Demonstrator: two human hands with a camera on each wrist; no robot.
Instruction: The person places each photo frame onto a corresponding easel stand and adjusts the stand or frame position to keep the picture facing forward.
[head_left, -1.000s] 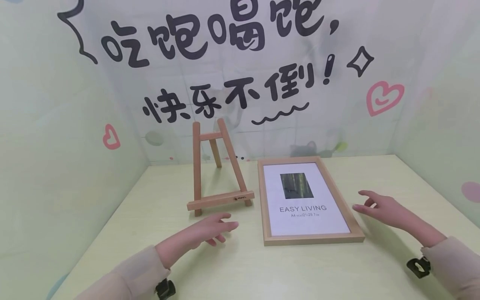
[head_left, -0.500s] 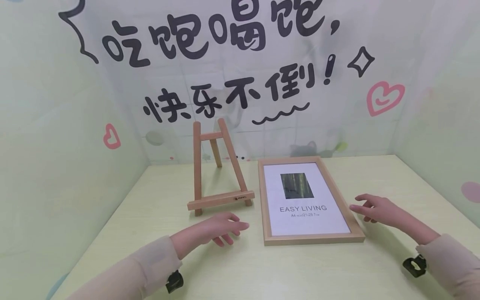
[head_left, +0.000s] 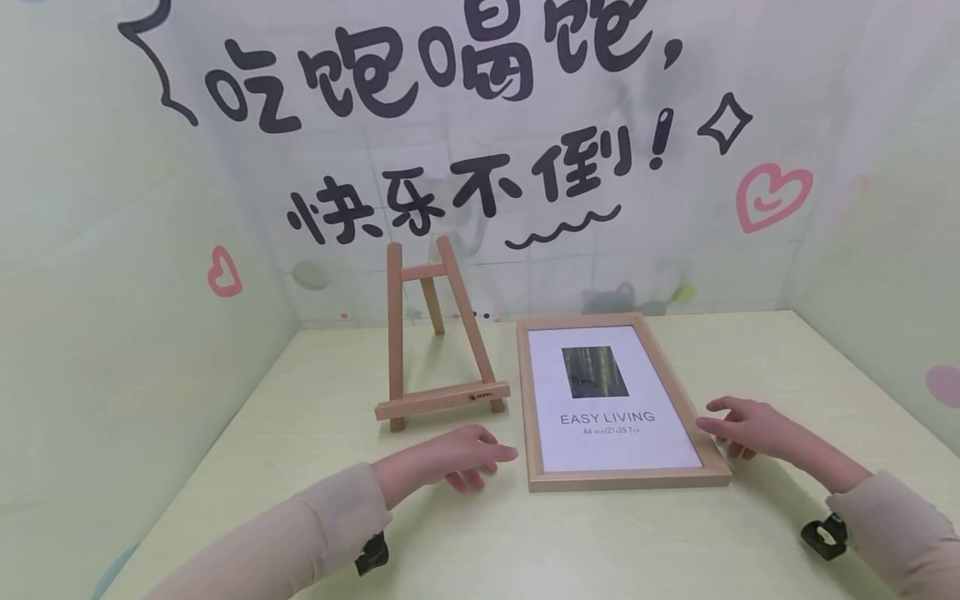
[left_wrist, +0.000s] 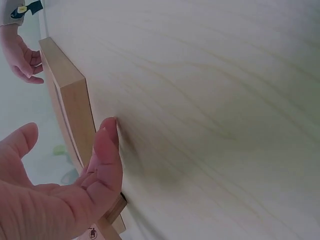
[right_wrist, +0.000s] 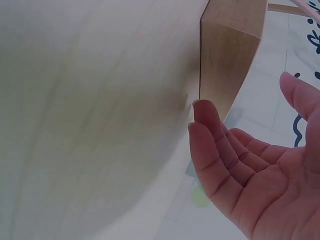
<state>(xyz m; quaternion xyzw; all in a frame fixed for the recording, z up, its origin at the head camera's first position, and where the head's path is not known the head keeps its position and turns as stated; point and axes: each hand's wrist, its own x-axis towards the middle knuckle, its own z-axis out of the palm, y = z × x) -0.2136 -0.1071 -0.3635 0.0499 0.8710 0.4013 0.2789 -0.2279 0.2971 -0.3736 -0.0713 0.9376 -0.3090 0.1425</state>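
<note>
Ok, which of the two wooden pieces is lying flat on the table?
The picture frame, the one reading EASY LIVING; the easel to its left in the head view stands upright instead.

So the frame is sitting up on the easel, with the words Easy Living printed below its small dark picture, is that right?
Not quite: the frame isn't on the easel. The head view shows it lying flat on the table, to the right of the easel. Easy Living is indeed printed below its small dark picture.

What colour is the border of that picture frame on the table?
The frame has a light tan, wood-coloured border, seen best in the head view.
</note>
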